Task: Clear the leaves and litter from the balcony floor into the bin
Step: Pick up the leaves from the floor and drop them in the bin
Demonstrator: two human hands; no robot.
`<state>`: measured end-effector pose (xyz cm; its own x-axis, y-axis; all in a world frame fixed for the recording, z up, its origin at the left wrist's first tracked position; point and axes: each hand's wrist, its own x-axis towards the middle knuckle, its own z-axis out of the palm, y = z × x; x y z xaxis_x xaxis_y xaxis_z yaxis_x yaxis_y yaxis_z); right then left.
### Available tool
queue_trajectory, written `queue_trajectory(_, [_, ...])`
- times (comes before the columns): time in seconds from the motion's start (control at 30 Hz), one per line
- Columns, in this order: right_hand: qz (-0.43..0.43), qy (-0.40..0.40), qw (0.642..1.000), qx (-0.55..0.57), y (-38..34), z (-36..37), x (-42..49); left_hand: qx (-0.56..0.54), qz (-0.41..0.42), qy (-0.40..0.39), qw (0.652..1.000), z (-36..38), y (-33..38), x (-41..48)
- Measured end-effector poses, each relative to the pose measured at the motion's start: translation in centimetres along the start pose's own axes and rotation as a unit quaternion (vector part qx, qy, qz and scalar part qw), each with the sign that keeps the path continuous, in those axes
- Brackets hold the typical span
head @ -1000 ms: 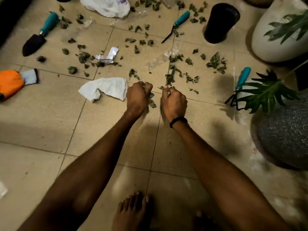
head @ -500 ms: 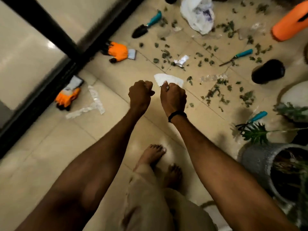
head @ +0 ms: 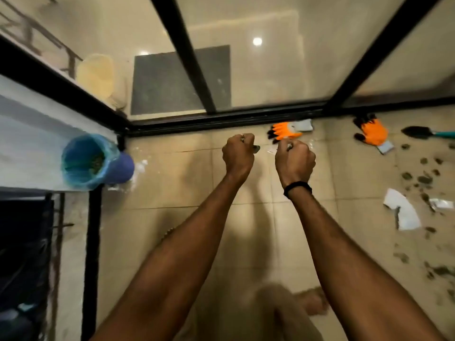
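Holding both arms out above the beige tiled balcony floor (head: 172, 183), the person is clenching each hand into a tight fist. The left hand (head: 238, 155) is gripping small grey-green leaf scraps (head: 256, 148), with one bit poking out past the curled fingers. The right hand (head: 295, 159), with a black band (head: 298, 186) on its wrist, is closing round a similar dark scrap, too small and blurred to make out fully. The fists are hanging side by side, not touching, in front of the black-framed sliding glass door (head: 221, 116).

The round blue bin with a blue plastic liner (head: 120, 168) is standing well to the left, in the corner by the door frame, and green bits are lying inside it. Dry green-brown leaves (head: 418, 178) are lying scattered on the tiles at the far right, beside a crumpled white sheet of paper (head: 403, 215). An orange-and-grey work glove (head: 283, 130) is lying near the door track, a second orange glove (head: 373, 131) further right, and a black trowel with a teal handle (head: 418, 132) just beyond that.
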<state>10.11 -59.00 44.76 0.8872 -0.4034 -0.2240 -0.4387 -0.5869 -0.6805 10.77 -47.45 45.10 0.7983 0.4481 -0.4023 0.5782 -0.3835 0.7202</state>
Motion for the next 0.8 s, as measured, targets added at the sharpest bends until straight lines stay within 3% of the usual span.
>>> queue_trajectory(0.13, [-0.002,-0.046,0.999,0.008,-8.9,12.7,-4.0,-0.041,-0.064,0.075,0.994,-12.7,-7.5,8.8])
queue_trajectory(0.33, [0.134,-0.189,0.966,0.111,-20.3,33.5,-11.7,-0.135,-0.228,0.193,0.945,-29.7,-23.4,20.5])
queue_trajectory(0.47, [0.298,-0.299,0.884,0.200,-26.0,47.2,-16.8,-0.264,-0.329,0.249,0.872,-38.6,-31.5,26.7])
queue_trajectory(0.63, [0.388,-0.367,0.806,0.255,-29.3,57.9,-20.7,-0.456,-0.378,0.265,0.761,-42.8,-39.2,31.9])
queue_trajectory(0.73, [0.429,-0.449,0.709,0.336,-30.1,60.6,-22.1,-0.502,-0.374,0.212,0.751,-43.6,-41.8,33.2])
queue_trajectory(0.8, [0.440,-0.477,0.664,0.371,-30.1,60.8,-22.7,-0.512,-0.377,0.178,0.751,-43.5,-42.7,33.3])
